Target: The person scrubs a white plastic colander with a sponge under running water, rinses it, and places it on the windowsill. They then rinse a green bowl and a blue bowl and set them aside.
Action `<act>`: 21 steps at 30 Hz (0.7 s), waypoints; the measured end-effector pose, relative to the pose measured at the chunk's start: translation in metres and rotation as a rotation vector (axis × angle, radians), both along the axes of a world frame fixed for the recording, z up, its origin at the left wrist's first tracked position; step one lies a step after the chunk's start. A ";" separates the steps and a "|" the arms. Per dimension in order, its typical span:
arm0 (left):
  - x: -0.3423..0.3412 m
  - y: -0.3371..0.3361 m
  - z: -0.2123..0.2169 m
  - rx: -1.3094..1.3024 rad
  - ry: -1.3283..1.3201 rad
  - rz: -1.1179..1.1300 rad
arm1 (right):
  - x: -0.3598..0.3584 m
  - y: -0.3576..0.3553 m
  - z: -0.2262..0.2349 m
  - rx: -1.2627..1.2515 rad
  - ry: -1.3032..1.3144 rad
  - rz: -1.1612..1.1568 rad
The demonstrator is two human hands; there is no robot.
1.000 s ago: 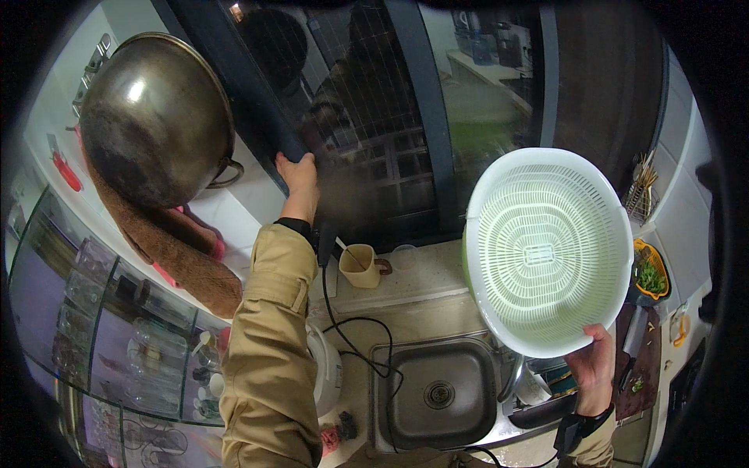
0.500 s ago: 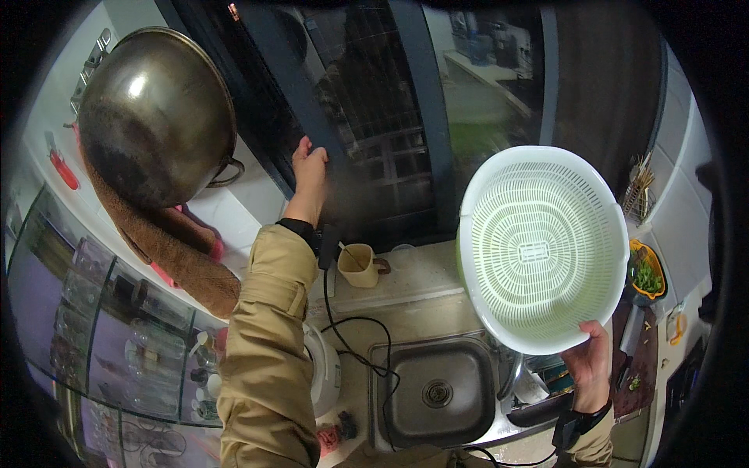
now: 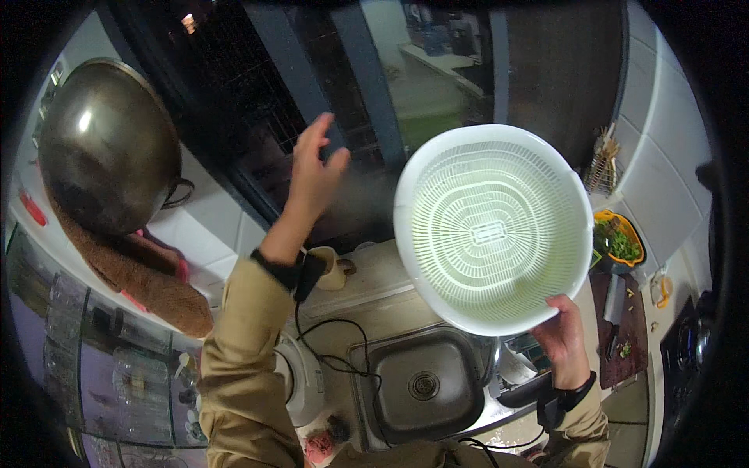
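A large white oval colander [image 3: 488, 249] with a slotted bottom is held up above the back right of the sink [image 3: 425, 382], tilted so its inside faces me. My right hand [image 3: 563, 343] grips its rim at the near right, thumb over the edge; the fingers beneath are partly hidden. Raised at the left in front of the dark sliding window [image 3: 328, 86], my left hand [image 3: 314, 175] holds nothing, its thumb apart from the fingers. Below its wrist, on the ledge, stands a yellow mug [image 3: 329, 274], partly covered by the sleeve.
A big wok [image 3: 109, 148] hangs at the left above a brown towel [image 3: 133, 269]. Beside the sink sits a white appliance [image 3: 303, 382] with a black cord. To the right lie a cutting board with a knife [image 3: 614, 300] and an orange basket of greens [image 3: 622, 238].
My left hand has gone from curled fingers to spread ones. The whole view has shifted, and the colander, still in my right hand, now appears farther left and somewhat larger.
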State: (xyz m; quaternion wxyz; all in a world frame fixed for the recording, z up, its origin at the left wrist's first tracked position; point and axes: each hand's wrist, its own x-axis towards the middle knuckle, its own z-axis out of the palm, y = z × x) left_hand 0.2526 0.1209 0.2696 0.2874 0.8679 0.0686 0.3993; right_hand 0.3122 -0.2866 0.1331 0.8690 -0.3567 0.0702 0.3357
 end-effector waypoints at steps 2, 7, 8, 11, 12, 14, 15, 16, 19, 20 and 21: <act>-0.025 -0.064 0.007 0.349 0.027 -0.263 | 0.000 0.002 0.001 0.002 -0.024 0.044; -0.074 -0.170 -0.025 0.854 0.203 -0.587 | -0.006 0.007 0.013 0.006 -0.050 0.060; -0.077 -0.175 -0.033 0.883 0.299 -0.513 | -0.008 0.008 0.017 0.032 -0.059 0.073; -0.078 -0.173 -0.048 0.908 0.314 -0.459 | -0.020 0.010 0.030 -0.034 -0.147 0.030; -0.077 -0.169 -0.048 0.889 0.255 -0.450 | -0.023 0.009 0.034 0.027 -0.181 0.033; -0.079 -0.166 -0.044 0.866 0.209 -0.440 | -0.029 0.007 0.042 0.119 -0.234 0.035; -0.082 -0.165 -0.039 0.866 0.218 -0.434 | -0.031 0.008 0.044 0.109 -0.215 0.019; -0.084 -0.165 -0.034 0.873 0.204 -0.435 | -0.032 0.009 0.045 0.137 -0.225 0.031; -0.093 -0.157 -0.018 0.834 0.049 -0.341 | -0.033 0.014 0.045 0.137 -0.306 0.087; -0.096 -0.151 -0.014 0.792 -0.015 -0.288 | -0.032 0.016 0.045 0.118 -0.343 0.114; -0.098 -0.143 -0.010 0.743 -0.089 -0.248 | -0.032 0.018 0.043 0.089 -0.327 0.091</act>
